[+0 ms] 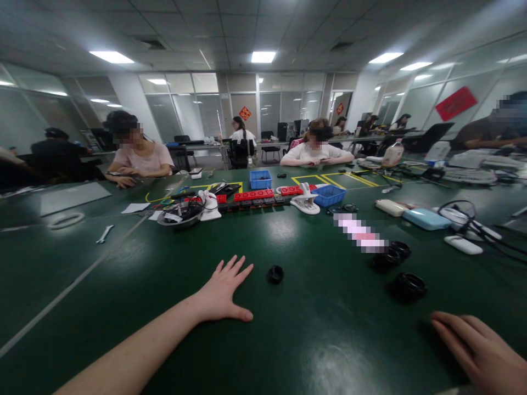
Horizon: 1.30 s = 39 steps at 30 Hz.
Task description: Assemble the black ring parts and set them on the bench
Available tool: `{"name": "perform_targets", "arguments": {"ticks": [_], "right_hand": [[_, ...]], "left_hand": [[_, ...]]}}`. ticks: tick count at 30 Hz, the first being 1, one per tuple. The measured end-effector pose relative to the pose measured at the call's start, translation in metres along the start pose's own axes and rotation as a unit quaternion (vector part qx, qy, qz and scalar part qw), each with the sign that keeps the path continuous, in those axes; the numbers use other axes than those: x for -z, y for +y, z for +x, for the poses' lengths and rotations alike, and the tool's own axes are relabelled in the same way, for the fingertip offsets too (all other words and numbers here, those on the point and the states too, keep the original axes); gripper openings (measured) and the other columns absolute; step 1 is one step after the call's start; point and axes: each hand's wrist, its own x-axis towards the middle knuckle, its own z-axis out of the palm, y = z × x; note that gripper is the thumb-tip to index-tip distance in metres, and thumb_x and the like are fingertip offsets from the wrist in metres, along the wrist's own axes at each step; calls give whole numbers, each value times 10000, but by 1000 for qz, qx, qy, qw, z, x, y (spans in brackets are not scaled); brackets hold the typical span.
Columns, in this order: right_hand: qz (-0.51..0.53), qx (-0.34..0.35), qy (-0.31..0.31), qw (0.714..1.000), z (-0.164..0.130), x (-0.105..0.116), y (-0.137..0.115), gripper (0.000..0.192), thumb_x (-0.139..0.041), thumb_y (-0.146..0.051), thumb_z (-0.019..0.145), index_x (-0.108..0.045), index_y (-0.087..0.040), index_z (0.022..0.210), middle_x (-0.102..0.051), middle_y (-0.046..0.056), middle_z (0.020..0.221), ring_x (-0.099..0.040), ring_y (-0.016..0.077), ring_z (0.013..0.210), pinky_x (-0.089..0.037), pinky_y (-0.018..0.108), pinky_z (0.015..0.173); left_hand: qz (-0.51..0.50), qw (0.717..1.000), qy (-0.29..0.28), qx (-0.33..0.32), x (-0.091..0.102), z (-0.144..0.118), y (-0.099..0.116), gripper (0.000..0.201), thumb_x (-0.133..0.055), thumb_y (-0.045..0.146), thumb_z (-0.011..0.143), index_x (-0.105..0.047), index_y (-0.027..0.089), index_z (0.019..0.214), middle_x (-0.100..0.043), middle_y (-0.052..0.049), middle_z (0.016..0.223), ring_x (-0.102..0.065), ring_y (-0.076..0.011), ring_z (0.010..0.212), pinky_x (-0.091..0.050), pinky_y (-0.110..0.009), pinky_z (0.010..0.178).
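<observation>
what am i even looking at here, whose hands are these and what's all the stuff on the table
This is one picture from a camera worn on a person's head, looking forward and down, so the two bare arms at the bottom belong to the wearer. There is no robot. The left hand lies flat and open on the green table, holding nothing. The right hand rests at the lower right edge, also empty. Between them sits a small black ring, near the left hand's fingers but not touched. Further right are larger black rings. Farther back lie red power strips, two blue bins, a white wrench and cables. Other people sit across the table.
</observation>
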Motion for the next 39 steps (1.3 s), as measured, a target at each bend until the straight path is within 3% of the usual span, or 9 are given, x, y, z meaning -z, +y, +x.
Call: {"name": "perform_targets", "arguments": {"ticks": [4, 13, 20, 31, 39], "right_hand": [[-17, -45, -23, 999, 24, 9, 12, 306, -444, -419, 809, -638, -215, 927, -594, 118, 940, -629, 212, 772, -508, 290, 619], [-47, -42, -44, 997, 57, 19, 0, 333, -413, -389, 832, -626, -157, 941, -590, 115, 919, -631, 182, 694, -476, 250, 553], [-67, -18, -37, 997, 66, 20, -1, 343, -377, -356, 854, -631, -142, 936, -604, 130, 926, -643, 175, 673, -459, 225, 511], [-70, -12, -64, 995, 71, 18, 6, 425, -317, -380, 870, -612, -99, 994, -580, 139, 974, -632, 180, 723, -466, 238, 573], [-63, -48, -67, 995, 74, 11, 7, 400, -314, -392, 806, -589, -154, 972, -573, 120, 988, -621, 207, 740, -486, 283, 593]], "left_hand": [[2, 1000, 0, 0, 0, 0, 1, 1050, -520, 777, 607, -65, 282, 1413, 22, -87, 1484, 49, -309, 1338, -28, -531, 1046], [9, 1000, -3, 3, 3, 0, 4, 1050, -536, 758, 610, -80, 262, 1415, 15, -93, 1483, 40, -307, 1340, -34, -531, 1047], [7, 1000, -2, 4, 2, -1, 2, 1037, -519, 769, 617, -67, 282, 1413, 30, -78, 1482, 46, -307, 1339, -41, -539, 1047], [10, 1000, -6, 7, 5, -2, 7, 1048, -543, 752, 617, -83, 252, 1415, 17, -99, 1481, 43, -301, 1340, -36, -528, 1049], [13, 1000, -6, 6, 2, 1, 3, 1061, -550, 755, 608, -80, 252, 1416, 21, -103, 1481, 39, -317, 1338, -34, -540, 1045]]}}
